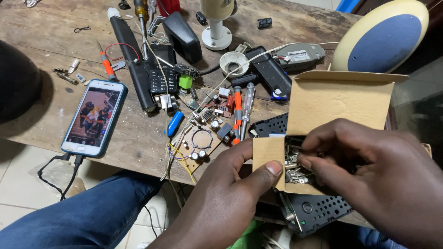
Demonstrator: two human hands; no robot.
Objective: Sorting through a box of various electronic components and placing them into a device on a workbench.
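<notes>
Fingers of the right hand [369,170] dip into a small brown cardboard box [337,110], pinched narrowly around some of the small silvery metal parts [295,171] heaped inside, while the left hand [230,193] grips the box from below, its thumb pressed against the front wall. The box is held in the air over the near edge of the worn wooden workbench [50,50], its top flap folded up and hiding part of what lies behind it. Under the box sits a black perforated plastic casing [318,210], mostly covered by the hands. Just left of the left hand lies a brown circuit board with capacitors and loose wires [203,138], with orange-handled screwdrivers [237,110] beside it. Farther left rests a white smartphone with a lit screen [94,117], a dark cable plugged into its bottom. A black keypad phone [159,69] and a round cream-and-blue speaker [383,37] lie farther back.
</notes>
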